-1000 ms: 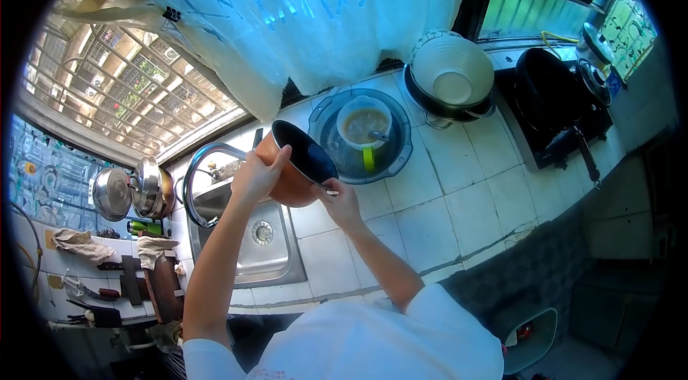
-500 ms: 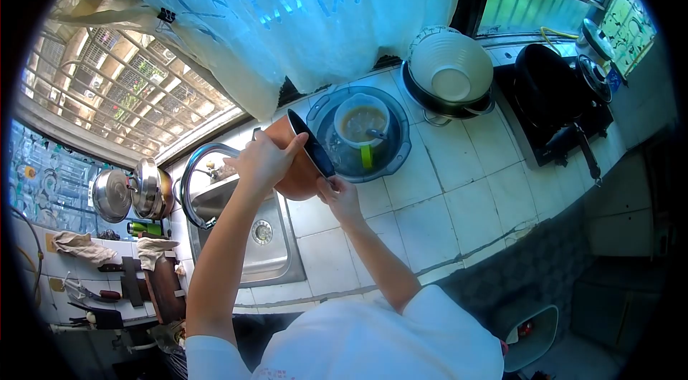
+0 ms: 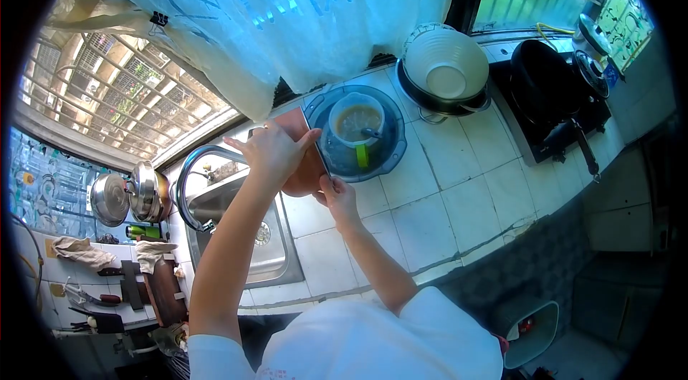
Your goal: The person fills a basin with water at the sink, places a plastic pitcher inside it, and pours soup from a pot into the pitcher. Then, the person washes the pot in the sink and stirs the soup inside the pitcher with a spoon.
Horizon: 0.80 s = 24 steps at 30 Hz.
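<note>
I hold a copper-coloured pot (image 3: 308, 172) tipped on its side between both hands, its rim turned toward the blue-grey basin (image 3: 393, 147). My left hand (image 3: 274, 154) grips the far side, thumb near the rim. Lower down, my right hand (image 3: 340, 201) pinches the near edge. Inside the basin stands a white pitcher (image 3: 357, 102) with a green handle (image 3: 362, 156); cloudy beige liquid (image 3: 356, 123) and a spoon-like utensil (image 3: 373, 133) are in it. The pot's inside is hidden from me now.
Below my left forearm lies a steel sink (image 3: 276, 265) with a curved faucet (image 3: 188, 186). Right of the basin, a white ribbed bowl (image 3: 448, 68) rests on a dark pot (image 3: 430, 108). Farther right, a black pan (image 3: 541, 83) sits on a stove (image 3: 534, 151).
The pot has turned so that its dark inside no longer shows, only the copper outside and rim. My left hand has shifted slightly up and rotated; both hands keep their hold.
</note>
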Available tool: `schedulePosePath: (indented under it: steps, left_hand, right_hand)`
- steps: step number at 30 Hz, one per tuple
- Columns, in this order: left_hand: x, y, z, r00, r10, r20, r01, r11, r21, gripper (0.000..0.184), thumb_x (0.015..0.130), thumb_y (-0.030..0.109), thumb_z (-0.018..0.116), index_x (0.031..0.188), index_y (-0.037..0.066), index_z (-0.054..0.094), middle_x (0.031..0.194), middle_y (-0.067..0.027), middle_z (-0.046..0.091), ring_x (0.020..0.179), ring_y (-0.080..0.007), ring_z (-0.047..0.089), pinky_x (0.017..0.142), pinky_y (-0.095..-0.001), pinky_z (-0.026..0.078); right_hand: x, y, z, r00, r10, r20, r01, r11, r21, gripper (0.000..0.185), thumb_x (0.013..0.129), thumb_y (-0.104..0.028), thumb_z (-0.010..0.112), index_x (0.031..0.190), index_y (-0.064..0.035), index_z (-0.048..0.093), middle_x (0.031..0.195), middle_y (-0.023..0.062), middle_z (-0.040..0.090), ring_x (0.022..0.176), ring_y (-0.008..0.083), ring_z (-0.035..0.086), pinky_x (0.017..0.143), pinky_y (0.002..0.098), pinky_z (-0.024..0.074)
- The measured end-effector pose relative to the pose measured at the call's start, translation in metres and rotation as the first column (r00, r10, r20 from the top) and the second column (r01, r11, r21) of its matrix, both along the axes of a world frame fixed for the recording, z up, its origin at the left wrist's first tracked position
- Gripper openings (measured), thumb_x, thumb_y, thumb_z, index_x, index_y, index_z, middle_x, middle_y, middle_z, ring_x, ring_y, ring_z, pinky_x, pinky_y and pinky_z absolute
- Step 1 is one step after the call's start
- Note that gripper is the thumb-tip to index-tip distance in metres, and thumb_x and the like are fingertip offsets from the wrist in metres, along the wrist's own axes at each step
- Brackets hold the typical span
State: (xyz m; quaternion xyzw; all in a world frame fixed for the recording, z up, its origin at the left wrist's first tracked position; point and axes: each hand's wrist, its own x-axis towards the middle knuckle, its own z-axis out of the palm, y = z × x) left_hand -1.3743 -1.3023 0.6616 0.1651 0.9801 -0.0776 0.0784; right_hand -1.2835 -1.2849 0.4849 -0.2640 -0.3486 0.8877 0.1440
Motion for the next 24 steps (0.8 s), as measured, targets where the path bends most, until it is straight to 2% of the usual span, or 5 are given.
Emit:
schedulePosePath:
  steps: [9, 12, 19, 22, 24]
  left_hand:
    - [0.005, 0.003, -0.012, 0.999, -0.002, -0.035, 0.002, 1.0, -0.005, 0.098, 0.073, 0.075, 0.04, 0.12, -0.012, 0.04, 0.111, -0.0278, 0.054, 0.103, -0.0394, 0.055, 0.096, -0.0701, 0.004]
    - [0.005, -0.013, -0.023, 0.97, -0.017, -0.243, 0.025, 0.999, 0.029, 0.091, 0.072, 0.078, 0.038, 0.099, -0.008, 0.055, 0.09, -0.0201, 0.062, 0.089, -0.0335, 0.063, 0.096, -0.0682, 0.014]
    - [0.02, -0.095, -0.038, 0.962, 0.218, 0.167, -0.264, 0.901, 0.344, 0.088, 0.077, 0.071, 0.042, 0.114, -0.008, 0.043, 0.105, -0.0245, 0.056, 0.098, -0.0362, 0.058, 0.092, -0.0564, 0.033]
    - [0.017, -0.166, -0.127, 0.922, 0.287, 0.261, -0.387, 0.719, 0.577, 0.1, 0.077, 0.069, 0.045, 0.13, -0.013, 0.021, 0.122, -0.0303, 0.044, 0.1, -0.0391, 0.056, 0.084, -0.0427, 0.046]
    - [0.053, -0.183, -0.096, 0.579, 0.24, 0.779, -0.785, 0.423, 0.453, 0.109, 0.075, 0.07, 0.047, 0.136, -0.006, -0.003, 0.13, -0.0319, 0.033, 0.1, -0.0435, 0.055, 0.08, -0.0502, 0.048]
  right_hand:
    - [0.002, 0.003, -0.001, 1.0, -0.025, 0.002, 0.025, 0.999, -0.026, 0.031, 0.083, -0.032, 0.065, 0.082, -0.002, 0.055, 0.075, 0.0016, 0.055, 0.066, 0.0083, 0.053, 0.063, 0.0185, 0.0432]
    - [-0.002, 0.0, -0.022, 1.0, 0.016, -0.023, -0.015, 0.999, 0.052, 0.031, 0.082, -0.031, 0.066, 0.079, -0.0021, 0.057, 0.072, 0.001, 0.055, 0.066, 0.0085, 0.053, 0.062, 0.0193, 0.0425]
    - [0.015, -0.006, -0.017, 0.989, 0.122, 0.088, -0.149, 0.722, 0.675, 0.029, 0.073, -0.032, 0.072, 0.075, -0.0046, 0.062, 0.07, 0.0066, 0.059, 0.066, 0.017, 0.057, 0.061, 0.0293, 0.0438]
    - [0.031, -0.017, -0.013, 0.966, 0.141, 0.216, -0.257, 0.47, 0.845, 0.022, 0.076, -0.023, 0.071, 0.078, -0.0035, 0.062, 0.071, 0.0103, 0.06, 0.073, 0.0193, 0.061, 0.065, 0.0294, 0.0456]
    - [0.044, -0.027, 0.001, 0.95, 0.17, 0.263, -0.311, 0.423, 0.851, 0.022, 0.072, -0.022, 0.074, 0.078, -0.0041, 0.062, 0.076, 0.0098, 0.059, 0.073, 0.0214, 0.06, 0.064, 0.0296, 0.0456]
